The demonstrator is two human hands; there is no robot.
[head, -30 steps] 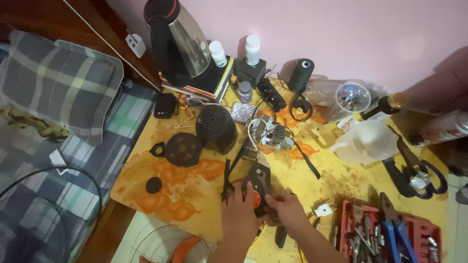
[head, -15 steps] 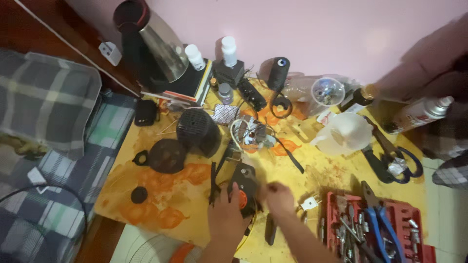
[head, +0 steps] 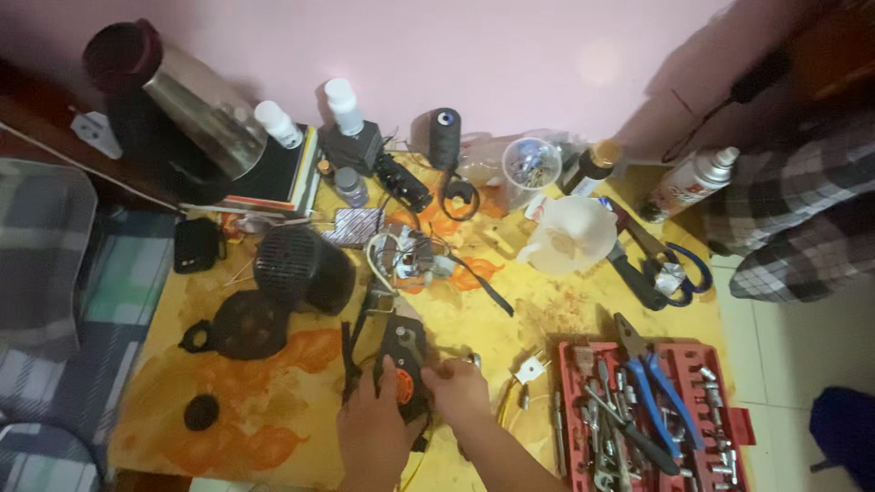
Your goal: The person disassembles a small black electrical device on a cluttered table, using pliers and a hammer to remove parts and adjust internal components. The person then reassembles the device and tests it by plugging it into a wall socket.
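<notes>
Centrally, near edge of yellow table (head: 547, 310): left hand (head: 369, 433) and right hand (head: 460, 390) closed around small black device (head: 404, 357) with orange button; loose wires (head: 401, 255) just beyond looked liable to snag and drag neighbouring parts.

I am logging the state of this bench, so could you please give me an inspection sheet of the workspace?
Surface: yellow table with orange patterns, crowded.
Job's things: small black device with an orange part, held near the front edge.
Clutter: black round housing, black round cover, clear cup of small parts, white jug, spray can, red tool tray.
Grippers: left hand and right hand both grip the device.
Cables: wire bundle mid-table; white plug.
Surroundings: pink wall; checked fabric at left.
</notes>
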